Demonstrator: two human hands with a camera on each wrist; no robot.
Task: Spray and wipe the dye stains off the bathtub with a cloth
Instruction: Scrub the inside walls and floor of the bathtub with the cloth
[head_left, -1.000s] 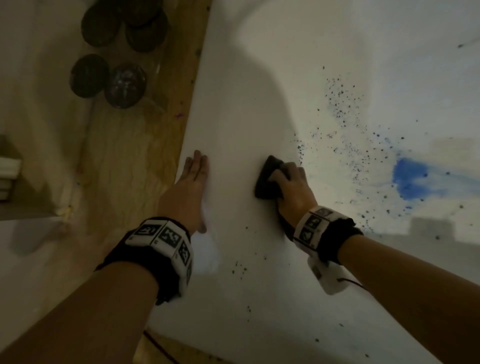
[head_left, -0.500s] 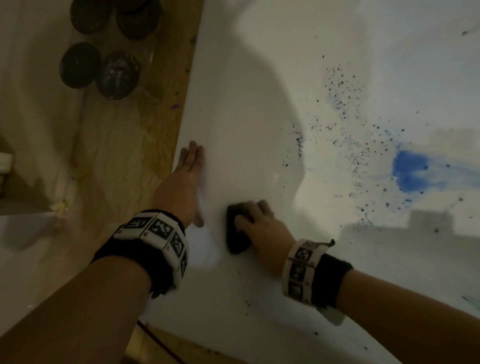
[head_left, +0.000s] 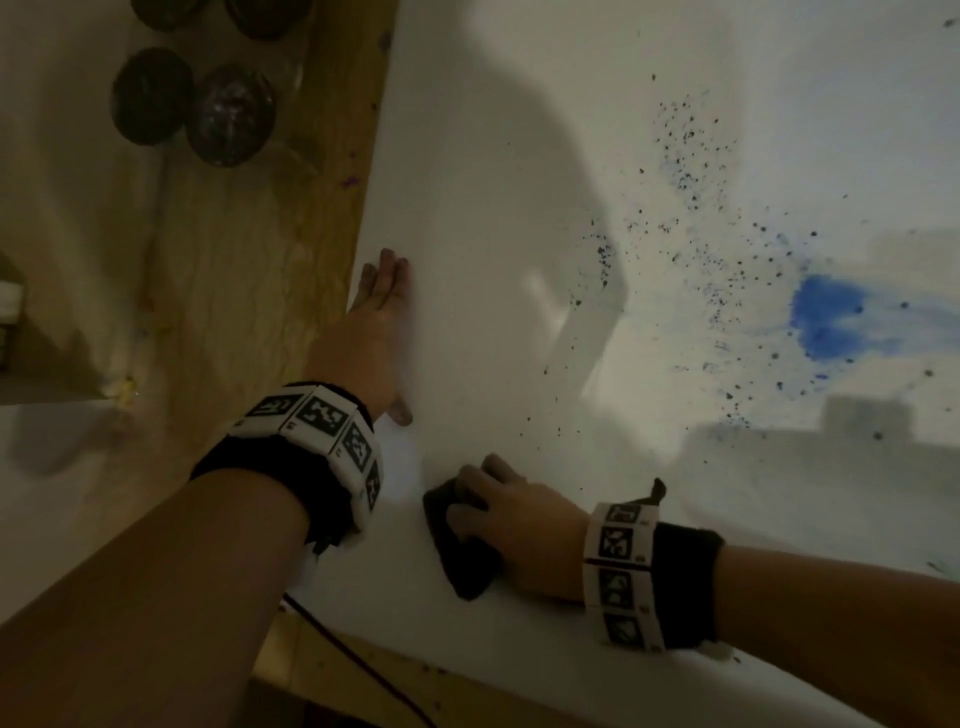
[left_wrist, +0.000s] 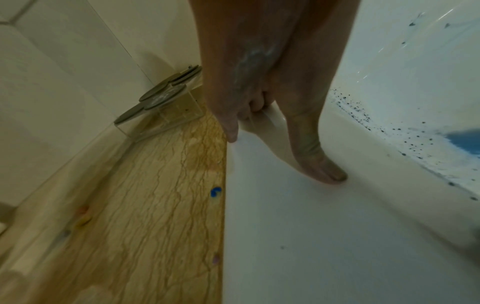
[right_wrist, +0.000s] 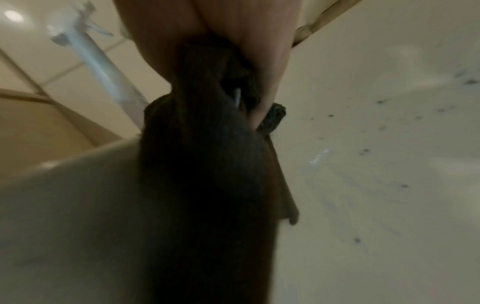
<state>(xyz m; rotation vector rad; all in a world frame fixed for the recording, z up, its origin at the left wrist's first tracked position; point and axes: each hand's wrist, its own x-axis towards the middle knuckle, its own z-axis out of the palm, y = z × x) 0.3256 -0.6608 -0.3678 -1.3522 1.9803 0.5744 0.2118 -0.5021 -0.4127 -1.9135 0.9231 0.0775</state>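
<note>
Head view: right hand (head_left: 511, 525) clamped on a dark cloth (head_left: 460, 551), pressing it to the white bathtub (head_left: 467, 208) rim near the tub's near corner; left hand (head_left: 371, 338) flat on the rim at the edge by the wooden ledge (head_left: 234, 260), fingers straight, holding nothing; hands apart. Blue dye stain (head_left: 826, 312) on the tub's inner wall, well right of the cloth, with dark specks (head_left: 691, 145) scattered between; dark round lids (head_left: 228, 114) at the ledge's far end.

Left wrist view adds: thumb (left_wrist: 322, 164) pressing the rim, other fingers (left_wrist: 228, 123) over its outer edge; lids sit on a clear holder (left_wrist: 168, 115); a small blue spot (left_wrist: 215, 192) on the ledge.

Right wrist view adds: cloth (right_wrist: 207, 154) bunched under the fingers (right_wrist: 262, 82), blurred; faint smear marks (right_wrist: 363, 195) on the tub surface; a white pole (right_wrist: 101, 63) against the tiled wall.
</note>
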